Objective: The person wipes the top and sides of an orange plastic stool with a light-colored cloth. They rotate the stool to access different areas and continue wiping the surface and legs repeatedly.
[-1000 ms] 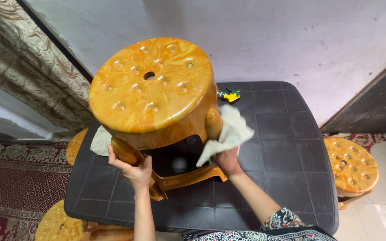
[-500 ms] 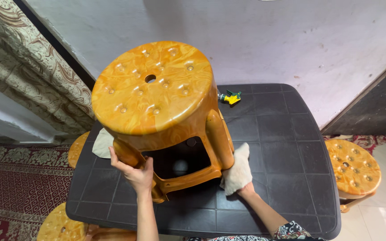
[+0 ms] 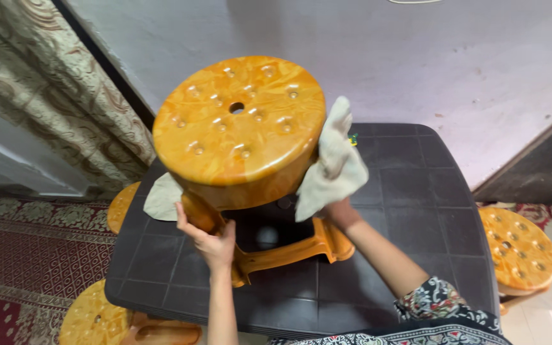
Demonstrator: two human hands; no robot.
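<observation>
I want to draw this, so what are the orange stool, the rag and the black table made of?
The orange stool looks like moulded plastic: glossy, swirled to imitate wood, with light glinting off its seat. The rag, held by the right hand, seems soft cloth, matte and creased. The black table is probably plastic too, with a dull grid-patterned top.

We look down from one head-worn camera, close over the dark tabletop (image 3: 410,211), facing the pale wall (image 3: 455,57) beyond.
</observation>
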